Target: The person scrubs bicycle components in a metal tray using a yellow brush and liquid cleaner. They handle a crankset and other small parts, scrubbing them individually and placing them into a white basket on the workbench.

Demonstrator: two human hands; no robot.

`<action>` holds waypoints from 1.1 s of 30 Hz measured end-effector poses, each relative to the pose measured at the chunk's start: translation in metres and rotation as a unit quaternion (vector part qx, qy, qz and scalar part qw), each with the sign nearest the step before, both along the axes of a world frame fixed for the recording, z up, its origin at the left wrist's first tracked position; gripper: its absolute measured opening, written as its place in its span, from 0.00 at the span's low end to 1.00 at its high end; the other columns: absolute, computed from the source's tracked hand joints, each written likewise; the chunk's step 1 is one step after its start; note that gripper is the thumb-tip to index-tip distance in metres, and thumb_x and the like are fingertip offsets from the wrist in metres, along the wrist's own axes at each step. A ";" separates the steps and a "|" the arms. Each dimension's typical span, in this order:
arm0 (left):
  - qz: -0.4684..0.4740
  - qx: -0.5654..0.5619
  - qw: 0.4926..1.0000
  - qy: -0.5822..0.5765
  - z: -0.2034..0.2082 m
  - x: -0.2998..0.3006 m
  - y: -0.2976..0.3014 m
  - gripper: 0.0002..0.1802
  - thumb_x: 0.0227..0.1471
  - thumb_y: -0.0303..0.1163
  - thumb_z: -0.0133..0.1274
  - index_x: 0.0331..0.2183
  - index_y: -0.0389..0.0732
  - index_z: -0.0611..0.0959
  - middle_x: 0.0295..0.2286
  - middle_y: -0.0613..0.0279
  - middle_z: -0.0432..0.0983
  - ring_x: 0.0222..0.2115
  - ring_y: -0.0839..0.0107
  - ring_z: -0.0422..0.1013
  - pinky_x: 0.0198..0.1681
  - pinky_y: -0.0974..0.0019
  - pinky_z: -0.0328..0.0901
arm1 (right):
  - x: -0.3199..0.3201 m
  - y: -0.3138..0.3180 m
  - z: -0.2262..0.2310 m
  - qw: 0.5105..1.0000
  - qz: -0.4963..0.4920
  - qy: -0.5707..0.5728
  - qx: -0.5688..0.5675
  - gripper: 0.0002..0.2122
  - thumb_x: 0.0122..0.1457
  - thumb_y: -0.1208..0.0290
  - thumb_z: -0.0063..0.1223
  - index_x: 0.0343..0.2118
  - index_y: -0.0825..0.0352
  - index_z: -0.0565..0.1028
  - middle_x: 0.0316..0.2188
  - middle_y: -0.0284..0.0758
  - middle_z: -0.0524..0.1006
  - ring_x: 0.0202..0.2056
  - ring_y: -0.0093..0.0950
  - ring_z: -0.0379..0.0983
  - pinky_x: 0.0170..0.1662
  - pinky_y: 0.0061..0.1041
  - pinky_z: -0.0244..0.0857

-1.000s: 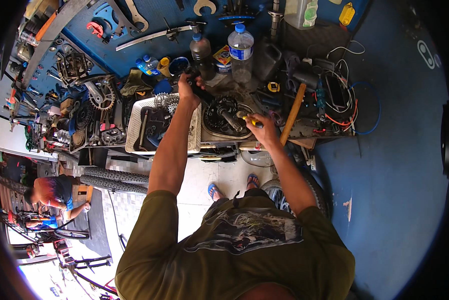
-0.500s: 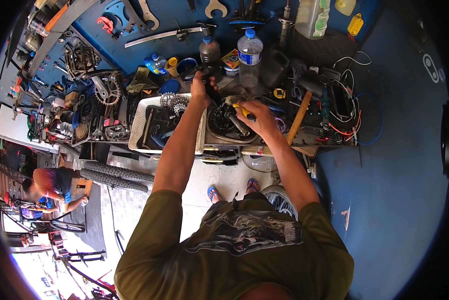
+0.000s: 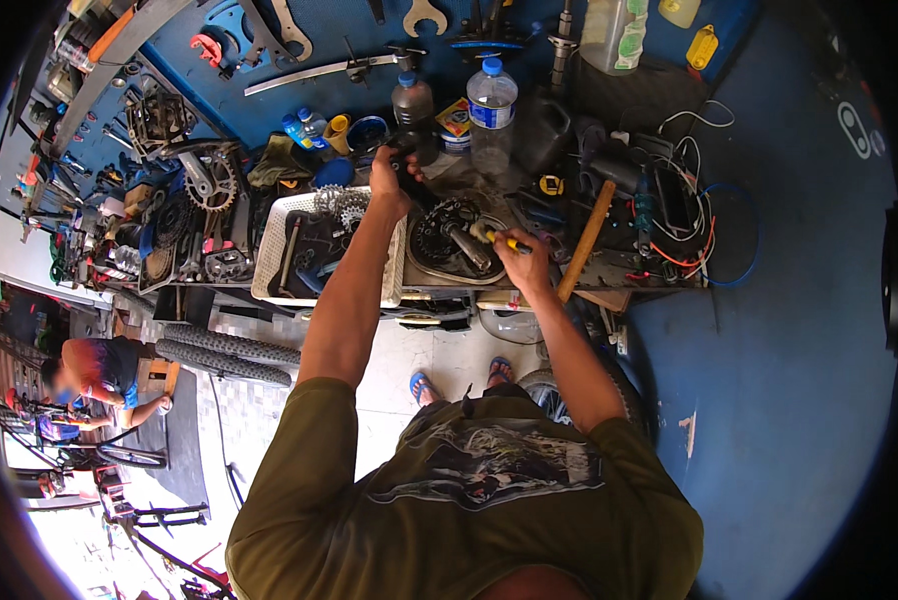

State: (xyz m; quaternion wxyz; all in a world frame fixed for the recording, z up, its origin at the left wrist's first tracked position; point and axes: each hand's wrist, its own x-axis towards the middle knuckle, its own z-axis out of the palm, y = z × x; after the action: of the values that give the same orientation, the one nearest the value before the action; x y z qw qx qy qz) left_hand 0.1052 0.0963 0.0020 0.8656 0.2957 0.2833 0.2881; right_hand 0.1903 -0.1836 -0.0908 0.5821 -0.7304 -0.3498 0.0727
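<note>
My left hand (image 3: 386,180) is closed round the dark crank arm of a bicycle crankset (image 3: 437,228). The crankset's chainring lies tilted over a round pan (image 3: 437,274), and its metal spindle (image 3: 469,246) points toward me. In my right hand (image 3: 527,264) is a small brush with a yellow and black handle (image 3: 515,243). The brush's bristle end is beside the spindle and chainring; whether it touches them I cannot tell.
Left of the pan stands a white plastic basket (image 3: 259,275) with sprockets and tools. Bottles (image 3: 492,115) line the back of the bench. A wooden-handled hammer (image 3: 589,240) and cables (image 3: 704,225) lie at right. Another person (image 3: 104,370) works at far left among bicycles.
My right hand and the brush have moved down toward me, from the chainring's upper right side to beside the spindle. My left hand keeps its hold on the crankset.
</note>
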 end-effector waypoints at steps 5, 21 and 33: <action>0.017 -0.004 1.000 0.007 0.006 -0.010 -0.007 0.17 0.57 0.44 0.48 0.28 0.40 0.75 0.20 0.64 0.67 0.22 0.69 0.64 0.31 0.64 0.62 | -0.007 0.004 0.030 0.993 0.006 0.112 0.031 0.08 0.65 0.68 0.63 0.36 0.70 0.84 0.25 0.31 0.81 0.30 0.17 0.74 0.36 0.21 0.67; 0.023 0.008 0.999 -0.027 0.003 -0.016 -0.006 0.19 0.56 0.46 0.49 0.27 0.37 0.76 0.20 0.62 0.66 0.23 0.66 0.63 0.33 0.62 0.62 | -0.008 0.001 0.008 0.996 0.022 0.070 0.049 0.08 0.66 0.69 0.62 0.40 0.69 0.84 0.27 0.32 0.82 0.31 0.16 0.75 0.38 0.21 0.69; -0.015 0.031 0.999 -0.016 0.002 -0.012 -0.008 0.15 0.58 0.42 0.48 0.32 0.38 0.75 0.21 0.60 0.68 0.22 0.66 0.64 0.32 0.59 0.64 | -0.013 0.028 0.034 0.986 0.083 0.139 0.041 0.10 0.63 0.66 0.65 0.34 0.71 0.85 0.24 0.34 0.82 0.29 0.17 0.75 0.35 0.21 0.69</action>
State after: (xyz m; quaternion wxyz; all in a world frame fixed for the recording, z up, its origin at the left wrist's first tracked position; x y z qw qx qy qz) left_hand 0.0931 0.0883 0.0040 0.8647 0.3223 0.2553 0.2885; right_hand 0.1769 -0.1552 -0.0567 0.6468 -0.6570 -0.3274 0.2069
